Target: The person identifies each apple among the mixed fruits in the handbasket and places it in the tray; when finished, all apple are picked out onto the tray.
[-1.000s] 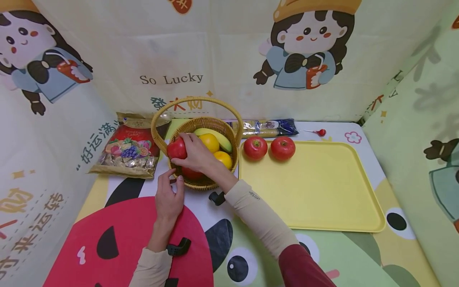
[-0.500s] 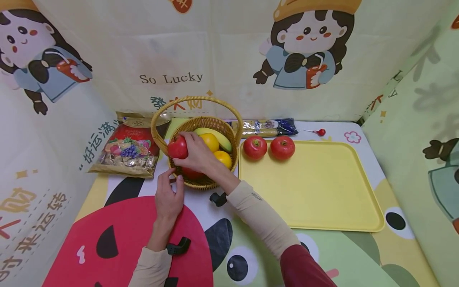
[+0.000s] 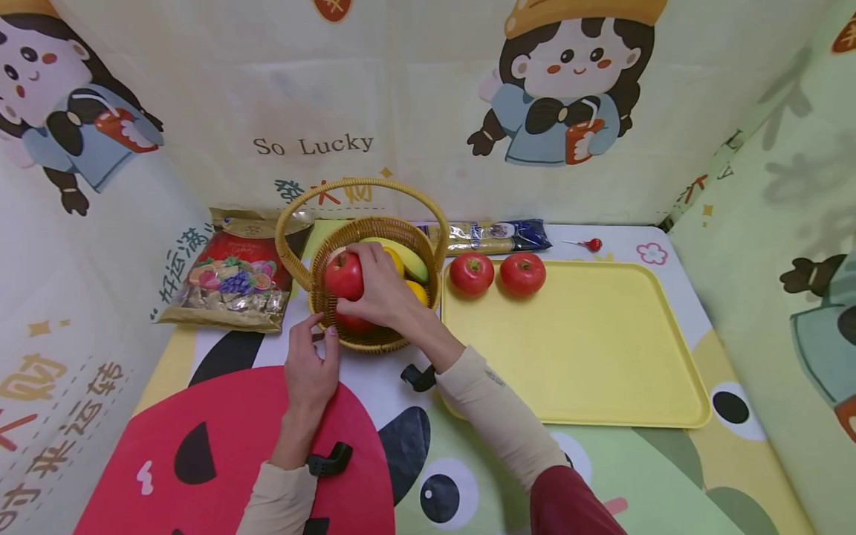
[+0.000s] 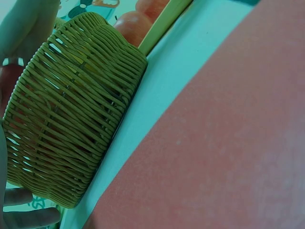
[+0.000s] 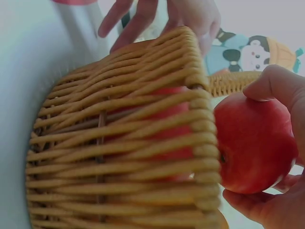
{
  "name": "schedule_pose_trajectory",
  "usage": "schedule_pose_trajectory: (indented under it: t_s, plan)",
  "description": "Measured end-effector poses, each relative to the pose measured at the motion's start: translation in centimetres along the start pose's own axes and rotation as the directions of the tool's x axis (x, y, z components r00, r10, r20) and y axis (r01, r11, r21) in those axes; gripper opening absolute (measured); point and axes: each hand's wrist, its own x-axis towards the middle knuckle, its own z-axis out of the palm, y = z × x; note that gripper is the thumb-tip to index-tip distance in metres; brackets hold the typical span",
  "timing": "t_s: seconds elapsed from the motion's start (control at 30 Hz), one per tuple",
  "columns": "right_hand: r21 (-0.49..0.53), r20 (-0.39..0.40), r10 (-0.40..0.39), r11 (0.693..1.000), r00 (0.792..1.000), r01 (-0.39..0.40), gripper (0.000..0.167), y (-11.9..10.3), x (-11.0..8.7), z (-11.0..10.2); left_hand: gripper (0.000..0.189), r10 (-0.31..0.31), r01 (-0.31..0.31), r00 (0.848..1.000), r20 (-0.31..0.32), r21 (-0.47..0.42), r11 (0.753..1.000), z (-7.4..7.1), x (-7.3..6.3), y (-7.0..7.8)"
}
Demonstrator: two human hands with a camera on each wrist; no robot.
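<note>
Red apple (image 3: 344,275) sits in the grasp of a person's right hand (image 3: 384,293) at the mouth of a wicker basket (image 4: 81,114), thumb on one side of the fruit and fingers on the other. The left hand (image 3: 310,371) rests low at the basket's near left side, its fingers loosely bent and clasping nothing; whether they touch the weave cannot be told. Directly under the right hand, another red fruit (image 3: 354,324) lies inside the basket, while a banana (image 3: 408,258) and two oranges, one (image 3: 418,292) half covered by the hand, fill the side beyond the knuckles. The basket's tall handle (image 3: 361,183) arches past both hands. To the right of the right hand, two round red fruits (image 3: 471,273) stand side by side at the far left corner of a yellow tray (image 3: 582,342). Beyond the tray lie a long blue-and-gold packet (image 3: 528,235) and a red lollipop (image 3: 593,244). Ahead and to the left of the left hand, a bag of mixed fruit candy (image 3: 237,275) leans back at the edge of the surface (image 3: 254,409), whose printed red shape runs under the left forearm.
</note>
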Motion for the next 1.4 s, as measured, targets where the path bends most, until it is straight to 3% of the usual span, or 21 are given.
schedule_pose_trajectory:
  t_s: [0.4,0.7,1.4]
  plan:
    - [0.021,-0.073,-0.061,0.998,0.995,0.062,0.08,0.3,-2.3,-2.4,0.043,0.011,-0.012,1.0,-0.01,-0.006,1.0,0.0,0.1,0.0]
    - [0.015,-0.111,-0.052,0.998,0.992,0.054,0.086,0.9,-4.2,-4.1,0.041,0.028,-0.028,0.999,-0.034,-0.01,1.0,0.0,0.1,0.0]
    - [-0.001,-0.193,-0.021,1.0,0.981,0.021,0.086,3.2,-9.2,-7.1,0.044,0.007,-0.007,1.0,0.0,-0.007,1.0,0.0,0.1,-0.1]
